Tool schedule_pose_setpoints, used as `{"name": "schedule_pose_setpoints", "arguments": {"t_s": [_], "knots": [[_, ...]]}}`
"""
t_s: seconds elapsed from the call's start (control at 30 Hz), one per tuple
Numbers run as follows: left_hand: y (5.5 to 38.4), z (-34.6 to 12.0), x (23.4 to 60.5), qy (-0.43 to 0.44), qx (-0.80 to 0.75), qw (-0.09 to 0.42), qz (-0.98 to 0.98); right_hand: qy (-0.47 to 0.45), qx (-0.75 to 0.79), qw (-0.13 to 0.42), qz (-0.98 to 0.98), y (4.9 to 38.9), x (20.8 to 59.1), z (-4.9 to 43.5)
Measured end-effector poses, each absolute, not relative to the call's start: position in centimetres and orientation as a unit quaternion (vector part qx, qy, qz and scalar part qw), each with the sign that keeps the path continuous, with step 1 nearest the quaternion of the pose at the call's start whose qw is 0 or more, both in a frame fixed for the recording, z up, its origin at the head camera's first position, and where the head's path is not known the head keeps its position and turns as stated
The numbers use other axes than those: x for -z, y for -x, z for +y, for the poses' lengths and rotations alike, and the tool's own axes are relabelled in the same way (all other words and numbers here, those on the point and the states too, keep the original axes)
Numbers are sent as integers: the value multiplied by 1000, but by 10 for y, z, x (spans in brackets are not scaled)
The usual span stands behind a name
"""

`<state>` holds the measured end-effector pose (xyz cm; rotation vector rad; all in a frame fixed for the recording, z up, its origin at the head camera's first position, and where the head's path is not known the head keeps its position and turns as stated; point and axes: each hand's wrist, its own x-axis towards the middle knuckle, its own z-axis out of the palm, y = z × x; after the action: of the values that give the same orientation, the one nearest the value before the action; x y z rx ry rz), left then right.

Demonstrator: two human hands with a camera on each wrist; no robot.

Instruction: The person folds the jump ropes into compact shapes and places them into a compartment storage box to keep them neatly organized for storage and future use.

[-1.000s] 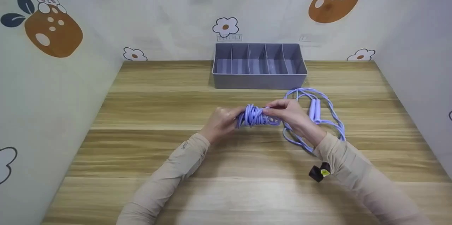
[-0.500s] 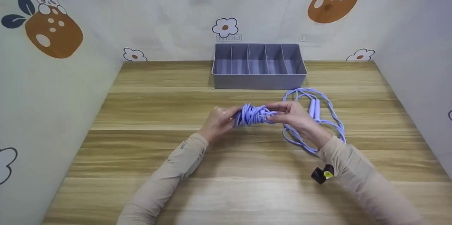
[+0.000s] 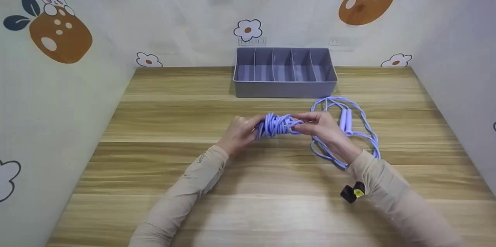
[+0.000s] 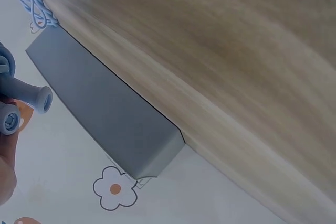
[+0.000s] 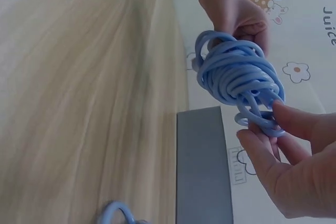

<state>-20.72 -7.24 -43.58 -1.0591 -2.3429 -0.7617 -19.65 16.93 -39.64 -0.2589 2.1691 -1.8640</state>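
Note:
A blue-violet jump rope (image 3: 276, 126), wound into a tight bundle, is held above the table between both hands. My left hand (image 3: 240, 132) grips the bundle's left end. In the left wrist view, two flared handle ends (image 4: 39, 98) stick out beside part of the left hand (image 4: 6, 179). At the right end, my right hand (image 3: 327, 130) pinches the rope loops between thumb and fingers. The right wrist view shows the thumb and fingers of the right hand (image 5: 299, 166) around the loose end loops of the jump rope (image 5: 239, 74).
A second jump rope (image 3: 362, 113) lies in loose loops on the wooden table (image 3: 162, 169), its two handles (image 3: 345, 122) side by side, partly under the right forearm. Behind the hands stands a grey box (image 3: 285, 90) with several compartments, close to the patterned back wall (image 3: 193, 26).
The right hand's fingertips have shifted from the upper middle of the bundle to its right end loops. The bundle has tilted and moved slightly left. The second jump rope has stayed put.

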Motion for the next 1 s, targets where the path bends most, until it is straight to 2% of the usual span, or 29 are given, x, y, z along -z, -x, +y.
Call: {"name": "schedule_pose_setpoints", "arguments": {"t_s": [0.17,0.47,0.77,0.87,1.0], "knots": [[208,-73,435,371,273,220,-860,57,681,110,722,196,403,163],[210,-70,438,372,328,197,-846,24,796,131,590,197,410,162],[212,-68,437,340,441,94,-826,7,836,110,537,197,415,154],[212,-68,437,328,469,61,-818,34,828,91,552,196,417,152],[212,-68,436,300,514,-2,-804,126,798,36,589,196,419,151]]}}
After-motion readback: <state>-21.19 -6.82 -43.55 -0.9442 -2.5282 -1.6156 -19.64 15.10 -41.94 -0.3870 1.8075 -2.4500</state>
